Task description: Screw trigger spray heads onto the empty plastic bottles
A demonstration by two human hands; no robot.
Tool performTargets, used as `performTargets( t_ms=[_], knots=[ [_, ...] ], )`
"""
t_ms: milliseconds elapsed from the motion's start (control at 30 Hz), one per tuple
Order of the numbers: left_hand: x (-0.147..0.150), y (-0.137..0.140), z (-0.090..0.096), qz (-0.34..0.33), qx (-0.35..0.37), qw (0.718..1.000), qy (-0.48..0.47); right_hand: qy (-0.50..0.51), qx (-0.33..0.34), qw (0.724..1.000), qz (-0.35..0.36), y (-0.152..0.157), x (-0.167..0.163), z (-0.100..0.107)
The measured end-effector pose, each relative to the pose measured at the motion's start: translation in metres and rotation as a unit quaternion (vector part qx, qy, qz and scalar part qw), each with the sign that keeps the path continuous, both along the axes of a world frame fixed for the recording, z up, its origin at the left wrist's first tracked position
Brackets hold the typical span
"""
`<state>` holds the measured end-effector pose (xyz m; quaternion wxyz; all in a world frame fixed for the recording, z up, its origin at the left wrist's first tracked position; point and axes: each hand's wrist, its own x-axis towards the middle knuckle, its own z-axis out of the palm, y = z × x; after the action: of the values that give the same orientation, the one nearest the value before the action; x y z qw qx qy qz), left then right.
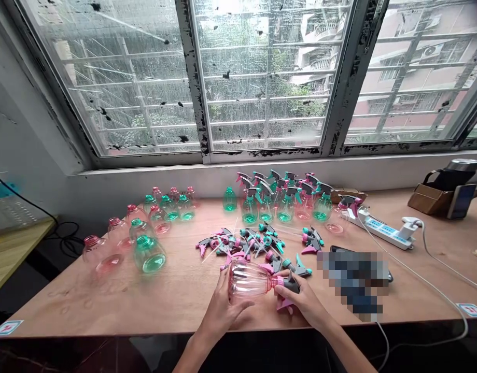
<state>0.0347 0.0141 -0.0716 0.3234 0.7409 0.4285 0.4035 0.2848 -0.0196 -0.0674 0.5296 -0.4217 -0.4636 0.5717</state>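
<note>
Centrally, near the front edge of a wooden table (pixel 176 305), a transparent pink bottle (pixel 249 282) is held on its side just above the surface, its base turned to the left and its neck to the right. The base is cupped by the left hand (pixel 226 306), whose fingers are closed around its far side (partly hidden by the bottle), while the thumb is stretched out along the near side. At the neck, a spray head (pixel 291 283) in dark grey and pink is gripped by the right hand (pixel 303 300), with thumb and fingers clamped on it; whether its collar is fully tightened cannot be told. Beyond the hands, loose spray heads (pixel 254 243) in pink, teal and grey are heaped together, with thin tubes scattered among them. Behind this heap, bottles with spray heads (pixel 285 210) are grouped upright near the wall below the window (pixel 262 77), and a single headless green bottle (pixel 229 200) is placed just to their left. Farther left, headless bottles (pixel 150 256) in pink and green are stood in a loose cluster. On the right, a white power strip (pixel 382 230) is laid near a dark object partly masked by mosaic.
</note>
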Motion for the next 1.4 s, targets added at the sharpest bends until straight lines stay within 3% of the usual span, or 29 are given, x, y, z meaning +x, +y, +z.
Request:
performTargets(
  t_ms=[200,700,1400],
  knots=[
    [0.0,-0.001,0.012,-0.02,-0.028,0.999,-0.004,0.005,0.003,1.0,0.001,-0.001,0.001,0.001],
    [0.003,-0.006,0.011,-0.037,-0.077,0.993,-0.081,-0.013,0.018,1.0,-0.002,-0.001,0.003,-0.003],
    [0.01,-0.007,0.011,-0.031,-0.031,0.994,-0.099,-0.033,0.024,0.999,-0.015,-0.002,0.005,-0.006]
  ],
)
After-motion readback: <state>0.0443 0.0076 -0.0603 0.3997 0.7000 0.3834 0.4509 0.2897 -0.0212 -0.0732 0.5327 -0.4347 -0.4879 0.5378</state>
